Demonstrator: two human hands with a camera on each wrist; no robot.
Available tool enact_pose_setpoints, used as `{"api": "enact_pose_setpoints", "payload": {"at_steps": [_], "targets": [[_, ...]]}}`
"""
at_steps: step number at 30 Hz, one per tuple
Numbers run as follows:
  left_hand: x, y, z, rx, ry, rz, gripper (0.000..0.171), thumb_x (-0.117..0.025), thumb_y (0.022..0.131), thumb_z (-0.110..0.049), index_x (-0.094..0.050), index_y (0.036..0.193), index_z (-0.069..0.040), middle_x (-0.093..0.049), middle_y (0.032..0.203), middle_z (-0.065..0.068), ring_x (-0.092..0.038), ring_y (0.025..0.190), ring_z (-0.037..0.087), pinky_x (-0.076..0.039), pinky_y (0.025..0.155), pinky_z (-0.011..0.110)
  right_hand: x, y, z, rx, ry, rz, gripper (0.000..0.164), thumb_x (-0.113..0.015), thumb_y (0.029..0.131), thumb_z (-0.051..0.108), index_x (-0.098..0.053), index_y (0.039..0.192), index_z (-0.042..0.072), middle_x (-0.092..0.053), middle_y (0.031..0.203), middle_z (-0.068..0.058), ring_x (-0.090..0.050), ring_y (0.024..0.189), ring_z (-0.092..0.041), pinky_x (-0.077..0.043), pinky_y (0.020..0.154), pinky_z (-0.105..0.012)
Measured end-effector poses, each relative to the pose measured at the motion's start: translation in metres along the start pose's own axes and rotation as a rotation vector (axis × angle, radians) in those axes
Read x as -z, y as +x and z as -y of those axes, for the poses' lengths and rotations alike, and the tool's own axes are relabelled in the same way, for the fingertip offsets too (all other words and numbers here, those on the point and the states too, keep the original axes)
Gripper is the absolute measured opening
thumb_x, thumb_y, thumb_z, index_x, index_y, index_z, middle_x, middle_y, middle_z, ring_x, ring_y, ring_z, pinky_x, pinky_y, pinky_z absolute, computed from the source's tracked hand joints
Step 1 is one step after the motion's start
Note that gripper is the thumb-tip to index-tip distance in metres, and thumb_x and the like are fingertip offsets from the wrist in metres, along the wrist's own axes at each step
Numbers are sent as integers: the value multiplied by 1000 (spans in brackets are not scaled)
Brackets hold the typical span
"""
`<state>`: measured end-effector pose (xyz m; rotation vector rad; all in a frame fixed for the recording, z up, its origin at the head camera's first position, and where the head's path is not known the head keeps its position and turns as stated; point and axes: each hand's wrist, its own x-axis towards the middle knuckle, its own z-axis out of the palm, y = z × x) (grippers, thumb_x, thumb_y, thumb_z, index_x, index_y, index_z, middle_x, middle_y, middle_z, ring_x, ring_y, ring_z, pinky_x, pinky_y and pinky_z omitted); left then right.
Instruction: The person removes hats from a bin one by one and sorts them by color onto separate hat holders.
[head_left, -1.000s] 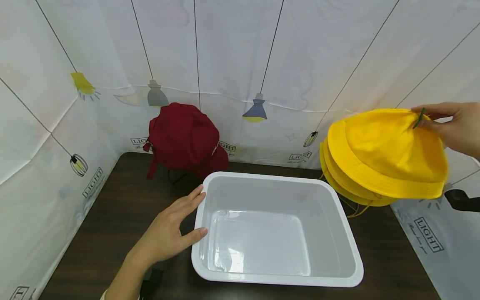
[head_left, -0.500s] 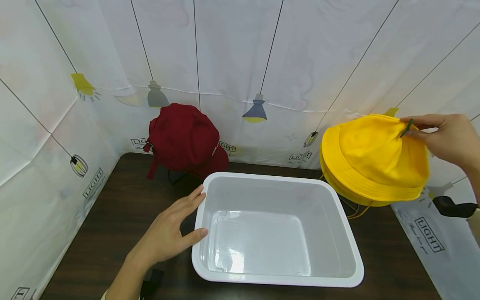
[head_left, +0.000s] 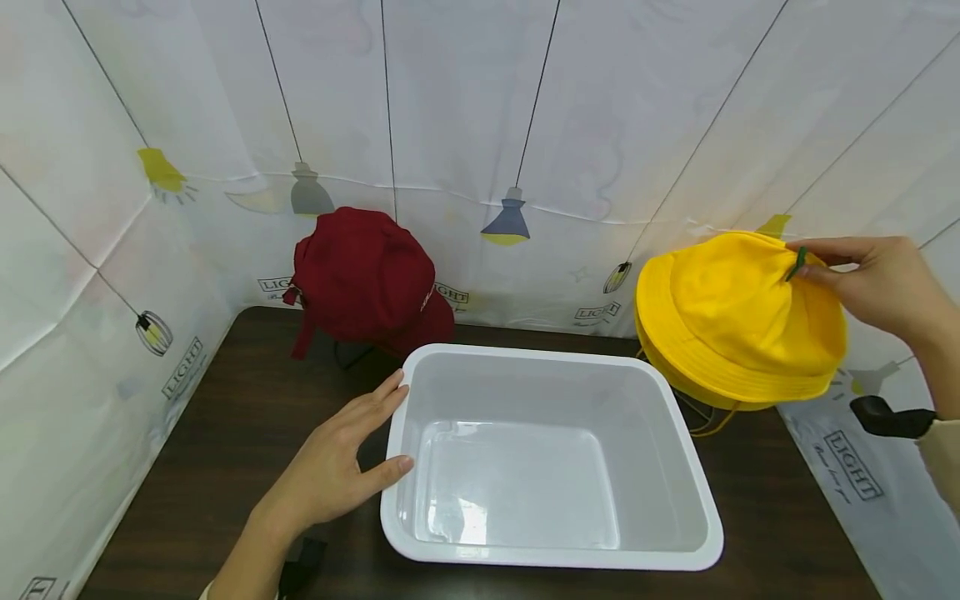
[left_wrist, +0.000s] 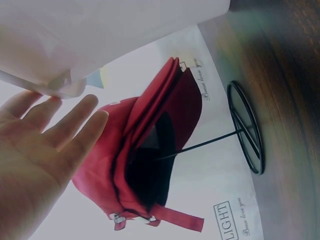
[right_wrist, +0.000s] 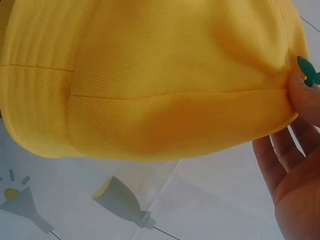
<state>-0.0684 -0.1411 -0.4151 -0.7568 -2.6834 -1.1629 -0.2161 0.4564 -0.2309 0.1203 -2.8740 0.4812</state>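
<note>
In the head view my right hand [head_left: 877, 279] pinches the crown of a yellow bucket hat [head_left: 738, 308] beside its small green leaf tag. Thumb and fingers come together at that spot in the right wrist view, where the hat [right_wrist: 165, 75] fills the upper part. Beneath it, a thin yellow cord and part of a wire stand [head_left: 693, 406] show; whether other hats lie under it is hidden now. My left hand [head_left: 333, 462] rests on the left rim of a white plastic tub [head_left: 551, 560], its fingers nearly straight. Nothing lies inside the tub.
Dark red caps [head_left: 363, 275] hang stacked on a black wire stand [left_wrist: 245, 127] behind my left hand. The dark wood table [head_left: 195, 467] meets a white printed cloth backdrop [head_left: 450, 100] at the back and sides.
My right hand has brought the yellow hat left and slightly down, over the other yellow brims, which showed separately below it earlier. The left hand and tub have stayed put.
</note>
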Motion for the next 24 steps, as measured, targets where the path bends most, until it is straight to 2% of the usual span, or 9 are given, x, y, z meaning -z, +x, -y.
{"api": "enact_pose_setpoints", "payload": {"at_steps": [12,16,20,21,22,24], "targets": [[2,0,-1,-4,0,-3,78,-77,93,-40,-45,160,-16,-30,171,-7,-42,150,27,-43,110,66,0,-5,5,7,6,8,40,-55,106,0,-53,144,-11,-53,131,-44,-50,110,-58,-27,60,5],[3,-1,1,-5,15,1,78,-77,93,-40,-46,160,-15,-30,170,-6,-42,149,27,-44,109,66,3,-8,8,5,-13,12,45,-57,107,6,-49,148,-10,-52,130,-43,-51,109,-60,-25,59,5],[5,0,1,-17,28,0,79,-77,93,-42,-45,161,-16,-31,170,-6,-43,149,26,-44,109,66,6,-12,11,10,-21,-1,53,-60,107,14,-44,153,-8,-51,138,-41,-50,114,-58,-26,64,2],[6,0,2,-20,33,-1,79,-77,93,-42,-44,161,-16,-31,170,-6,-42,149,26,-44,109,66,6,-14,12,7,-19,-4,55,-59,107,15,-42,155,-7,-50,141,-41,-49,116,-58,-36,73,-1],[8,0,2,-23,37,-3,79,-76,94,-43,-44,161,-17,-31,170,-6,-42,149,26,-44,108,66,7,-16,14,5,-21,-11,57,-59,107,15,-40,156,-5,-49,143,-40,-49,117,-58,-46,81,-9],[10,1,3,-25,44,-7,79,-76,94,-43,-43,162,-19,-31,170,-6,-42,149,25,-45,108,66,8,-19,17,-2,-30,-24,59,-59,107,17,-38,159,-3,-48,145,-40,-49,116,-60,-49,79,-14]]}}
